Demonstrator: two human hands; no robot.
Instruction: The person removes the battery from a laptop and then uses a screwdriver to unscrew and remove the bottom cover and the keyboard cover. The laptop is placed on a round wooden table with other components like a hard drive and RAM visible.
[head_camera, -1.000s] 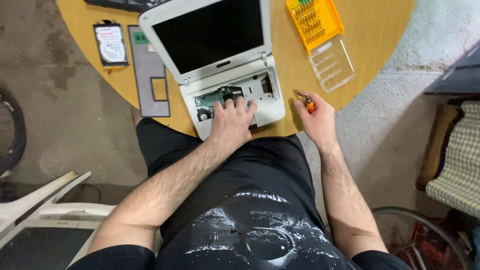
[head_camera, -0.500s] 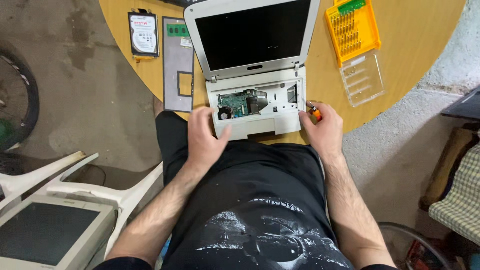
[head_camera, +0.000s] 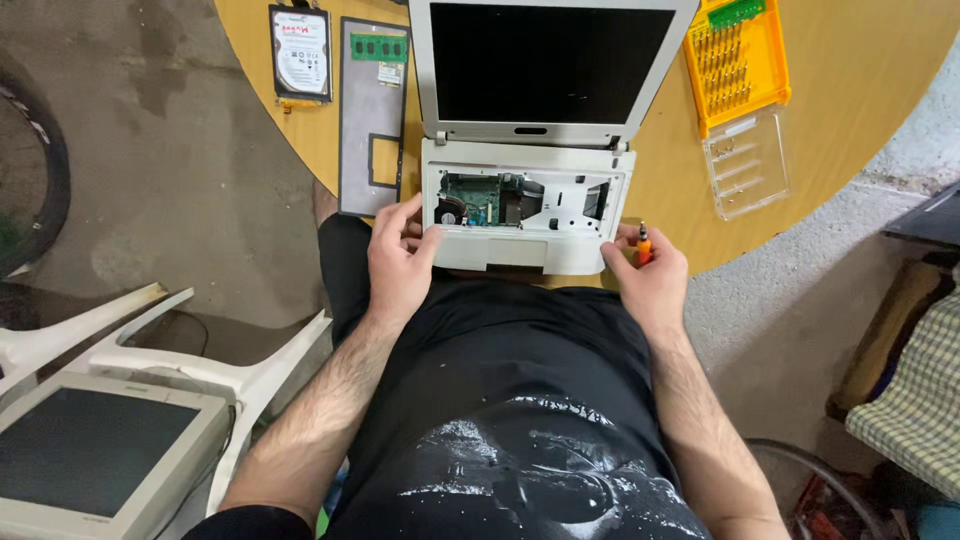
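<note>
Laptop (head_camera: 535, 150), white and open with its dark screen tilted back, sits at the near edge of a round wooden table (head_camera: 860, 90), right in front of the person. Its keyboard is off, so the base shows a green circuit board on the left side and white frame parts on the right.

At the laptop's front-left corner the left hand (head_camera: 398, 262) grips the base, thumb lying along the front edge and fingers curled over the opened top. At the front-right corner the right hand (head_camera: 648, 275) presses against the base with its fingers while clasping a small orange screwdriver (head_camera: 644, 243), whose tip points up beside the corner.

Just left of the laptop lies a grey panel (head_camera: 370, 115) with a rectangular cut-out and a green memory stick (head_camera: 379, 47) resting on its far end. Further left of the laptop, near the table's rim, lies a hard drive (head_camera: 301, 53). To the right of the laptop's screen sits an orange bit case (head_camera: 738, 62) with rows of bits, its clear lid (head_camera: 747, 160) folded open toward the person.

Well left of the laptop and below table level, a white plastic chair (head_camera: 160, 345) stands on the concrete floor with an old monitor (head_camera: 100, 455) resting on it.
</note>
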